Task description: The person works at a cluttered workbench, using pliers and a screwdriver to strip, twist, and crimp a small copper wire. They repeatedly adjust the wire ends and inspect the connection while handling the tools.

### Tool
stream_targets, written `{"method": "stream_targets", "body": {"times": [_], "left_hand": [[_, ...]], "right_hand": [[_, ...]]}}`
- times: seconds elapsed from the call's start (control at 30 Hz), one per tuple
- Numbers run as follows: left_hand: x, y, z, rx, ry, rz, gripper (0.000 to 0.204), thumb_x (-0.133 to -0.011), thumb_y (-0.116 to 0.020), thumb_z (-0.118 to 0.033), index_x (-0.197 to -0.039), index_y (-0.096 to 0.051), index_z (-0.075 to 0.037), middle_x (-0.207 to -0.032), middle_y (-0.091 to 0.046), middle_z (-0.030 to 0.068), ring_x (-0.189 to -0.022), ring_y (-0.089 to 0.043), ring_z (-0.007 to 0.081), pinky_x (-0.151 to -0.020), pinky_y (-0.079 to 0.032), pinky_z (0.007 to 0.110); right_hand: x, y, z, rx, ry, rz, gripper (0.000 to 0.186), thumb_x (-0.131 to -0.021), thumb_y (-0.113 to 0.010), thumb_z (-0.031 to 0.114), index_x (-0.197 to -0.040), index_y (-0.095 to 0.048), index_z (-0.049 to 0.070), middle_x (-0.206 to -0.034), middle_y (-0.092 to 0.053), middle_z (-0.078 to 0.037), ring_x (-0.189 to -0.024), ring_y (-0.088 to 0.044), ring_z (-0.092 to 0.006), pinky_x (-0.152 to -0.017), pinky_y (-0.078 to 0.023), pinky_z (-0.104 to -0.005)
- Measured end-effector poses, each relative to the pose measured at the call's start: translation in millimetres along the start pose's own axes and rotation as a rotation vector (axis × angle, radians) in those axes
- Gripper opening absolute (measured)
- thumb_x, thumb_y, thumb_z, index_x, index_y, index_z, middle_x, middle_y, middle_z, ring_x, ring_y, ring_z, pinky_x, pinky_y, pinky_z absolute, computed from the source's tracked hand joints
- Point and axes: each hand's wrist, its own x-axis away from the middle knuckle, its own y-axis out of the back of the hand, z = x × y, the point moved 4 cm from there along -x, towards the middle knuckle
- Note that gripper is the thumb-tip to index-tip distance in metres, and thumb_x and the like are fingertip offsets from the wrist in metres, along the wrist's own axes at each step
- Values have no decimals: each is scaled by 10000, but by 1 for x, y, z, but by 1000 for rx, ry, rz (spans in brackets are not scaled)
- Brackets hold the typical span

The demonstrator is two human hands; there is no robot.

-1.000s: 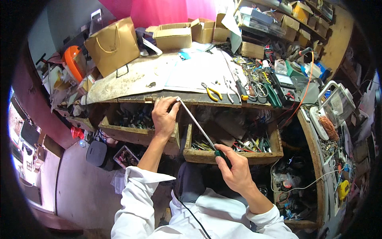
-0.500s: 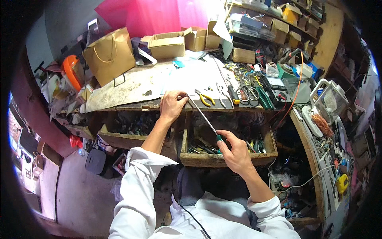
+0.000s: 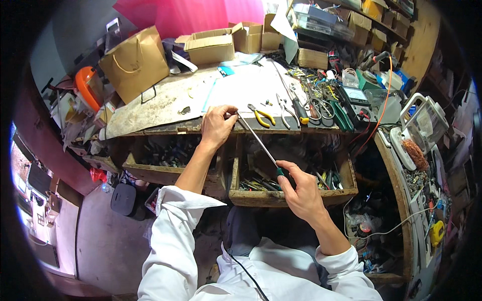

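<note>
A long metal-shafted tool (image 3: 258,140) with a green handle, which looks like a screwdriver, slants between my hands. My left hand (image 3: 217,125) is closed at its far end by the bench edge; whether it also pinches something small there is hard to tell. Lower right, over an open drawer of tools (image 3: 291,197), my right hand (image 3: 301,193) grips the handle. On the bench by my left hand lie yellow-handled cutters (image 3: 262,116), metal pliers (image 3: 287,115) and a screwdriver (image 3: 299,109) with a yellow-and-black handle, on or beside white paper (image 3: 241,88).
A paper bag (image 3: 133,60) and open cardboard boxes (image 3: 211,47) stand at the back. Cluttered shelves (image 3: 361,25), loose tools and an orange cable (image 3: 386,105) crowd the right. Another open drawer (image 3: 160,165) sits left, with a dark bin (image 3: 123,199) on the floor (image 3: 105,236) beyond.
Both hands and the long tool have moved up toward the bench edge and slightly right since a second ago; the grip looks much the same. The view has shifted slightly.
</note>
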Motion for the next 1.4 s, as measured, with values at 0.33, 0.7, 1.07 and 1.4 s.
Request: {"method": "stream_targets", "body": {"times": [0.33, 0.7, 1.07, 1.4], "left_hand": [[5, 1, -3, -28, 36, -48, 227, -814, -776, -248, -1025, -806, -171, -928, -710, 83, -888, -675, 226, -819, -531, 369], [10, -1, -7, -87, -15, -124, 209, -829, -762, -242, -1019, -809, -170, -904, -706, 67, -934, -644, 244, -860, -514, 375], [10, -3, -10, -90, 48, -105, 239, -839, -787, -214, -1066, -801, -140, -997, -730, 99, -939, -690, 218, -835, -547, 350], [11, 0, -13, -88, 54, -89, 254, -842, -789, -211, -1083, -793, -131, -1001, -728, 104, -920, -708, 213, -831, -559, 353]], "right_hand": [[-4, 6, -10, -95, -80, 58, 353, -941, -627, 57, -1287, -613, -12, -796, -686, -181, -659, -676, -213, -619, -516, -330], [-7, 9, -9, 136, 129, 27, 380, -905, -647, 29, -1281, -620, -23, -937, -700, -259, -761, -707, -361, -684, -539, -387], [3, -1, -9, 4, 10, -3, 372, -914, -648, 31, -1280, -613, -30, -1008, -705, -262, -897, -710, -391, -796, -544, -396], [4, -2, -13, -19, 30, -15, 363, -922, -642, 48, -1273, -613, -38, -1012, -702, -275, -914, -709, -401, -807, -543, -404]]}}
